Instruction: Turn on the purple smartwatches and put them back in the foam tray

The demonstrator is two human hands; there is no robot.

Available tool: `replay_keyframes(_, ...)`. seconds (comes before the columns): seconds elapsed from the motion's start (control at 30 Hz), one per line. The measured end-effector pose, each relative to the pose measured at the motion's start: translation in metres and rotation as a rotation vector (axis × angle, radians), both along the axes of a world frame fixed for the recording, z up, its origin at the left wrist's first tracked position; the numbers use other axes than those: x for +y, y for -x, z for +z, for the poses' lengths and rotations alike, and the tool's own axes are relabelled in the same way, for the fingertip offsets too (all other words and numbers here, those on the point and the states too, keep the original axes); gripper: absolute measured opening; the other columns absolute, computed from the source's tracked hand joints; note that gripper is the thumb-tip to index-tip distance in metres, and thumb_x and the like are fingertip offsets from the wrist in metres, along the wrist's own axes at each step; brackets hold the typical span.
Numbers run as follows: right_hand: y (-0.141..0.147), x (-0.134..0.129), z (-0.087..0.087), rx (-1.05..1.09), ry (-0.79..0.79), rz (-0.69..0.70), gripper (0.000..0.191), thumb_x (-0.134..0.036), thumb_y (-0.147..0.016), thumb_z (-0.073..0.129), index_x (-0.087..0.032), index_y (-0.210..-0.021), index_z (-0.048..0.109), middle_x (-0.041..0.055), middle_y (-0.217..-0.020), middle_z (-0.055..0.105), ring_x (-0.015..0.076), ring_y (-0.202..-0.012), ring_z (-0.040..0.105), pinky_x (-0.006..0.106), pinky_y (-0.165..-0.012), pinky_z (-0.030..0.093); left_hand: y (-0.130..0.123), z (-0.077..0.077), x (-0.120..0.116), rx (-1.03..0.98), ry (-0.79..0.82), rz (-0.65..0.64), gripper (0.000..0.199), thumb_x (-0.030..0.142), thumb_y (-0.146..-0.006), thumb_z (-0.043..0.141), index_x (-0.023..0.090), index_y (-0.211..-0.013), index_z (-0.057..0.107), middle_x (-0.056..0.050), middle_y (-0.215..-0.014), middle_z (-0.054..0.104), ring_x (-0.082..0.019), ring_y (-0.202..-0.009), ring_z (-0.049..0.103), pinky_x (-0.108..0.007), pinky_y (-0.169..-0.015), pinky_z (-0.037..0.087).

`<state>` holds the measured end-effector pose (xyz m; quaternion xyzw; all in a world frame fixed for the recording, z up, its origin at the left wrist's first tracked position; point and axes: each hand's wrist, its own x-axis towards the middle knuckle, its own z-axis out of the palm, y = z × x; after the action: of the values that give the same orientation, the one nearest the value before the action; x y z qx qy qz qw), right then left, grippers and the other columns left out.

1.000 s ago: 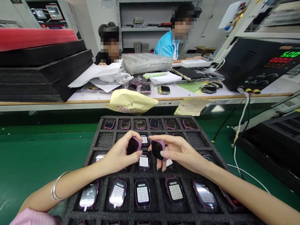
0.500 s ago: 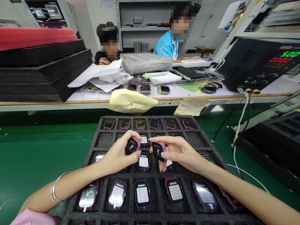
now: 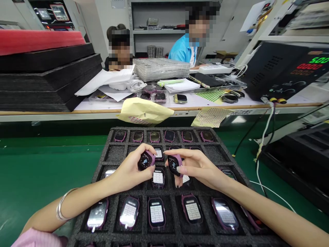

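My left hand (image 3: pixel 137 167) pinches a purple smartwatch body (image 3: pixel 145 160) by its edges; its dark screen shows a lit graphic. A second purple smartwatch body (image 3: pixel 173 165), with a similar picture on its screen, is held between the thumb and fingers of my right hand (image 3: pixel 193 166). Both watches are tilted and held apart, above a dark foam tray (image 3: pixel 102 155). Rows of strapless purple watches lie in the tray's compartments. Some screens show a white grid, such as the watch (image 3: pixel 156 212) in a nearer row; those in the far row (image 3: pixel 169 136) are dark. My hands and forearms hide several compartments.
Beyond the tray runs a workbench (image 3: pixel 102 109) with stacked black foam trays (image 3: pixel 46 79), clear plastic trays (image 3: pixel 161 67), papers and cables. A power supply (image 3: pixel 285 72) with lit digits stands at the right. Two people sit across the bench. Cables hang down at the right.
Both hands keep their hold on the two watches, almost unmoved. The whole view has shifted very slightly. Across the bench, the person at the left has lowered a hand.
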<state>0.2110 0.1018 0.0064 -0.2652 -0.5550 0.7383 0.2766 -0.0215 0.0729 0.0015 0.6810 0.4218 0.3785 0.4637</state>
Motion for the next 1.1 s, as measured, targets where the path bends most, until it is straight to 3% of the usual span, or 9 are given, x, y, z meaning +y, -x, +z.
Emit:
replay_keyframes(0.83, -0.0011, 0.0021, 0.0012, 0.012, -0.053, 0.012, 0.037, -0.024, -0.082, 0.073, -0.016, -0.117, 0.064, 0.0107, -0.096, 0.068, 0.0155, -0.057, 0.068, 0.025, -0.054, 0.055, 0.0014, 0.0013, 0.0006, -0.032, -0.001, 0.0, 0.023, 0.006, -0.077, 0.054, 0.02, -0.094, 0.048, 0.004, -0.079, 0.048, -0.012, -0.07, 0.044, -0.023, -0.065, 0.035)
replay_keyframes(1.1, -0.003, 0.0019, 0.0023, 0.05, -0.078, -0.032, 0.036, -0.023, -0.082, 0.074, -0.017, -0.116, 0.066, 0.0082, -0.087, 0.069, 0.016, -0.056, 0.068, 0.024, -0.052, 0.055, 0.0019, 0.0028, -0.001, -0.058, -0.034, 0.044, 0.025, 0.002, -0.076, 0.052, 0.021, -0.092, 0.047, 0.006, -0.076, 0.044, -0.011, -0.068, 0.04, -0.022, -0.062, 0.032)
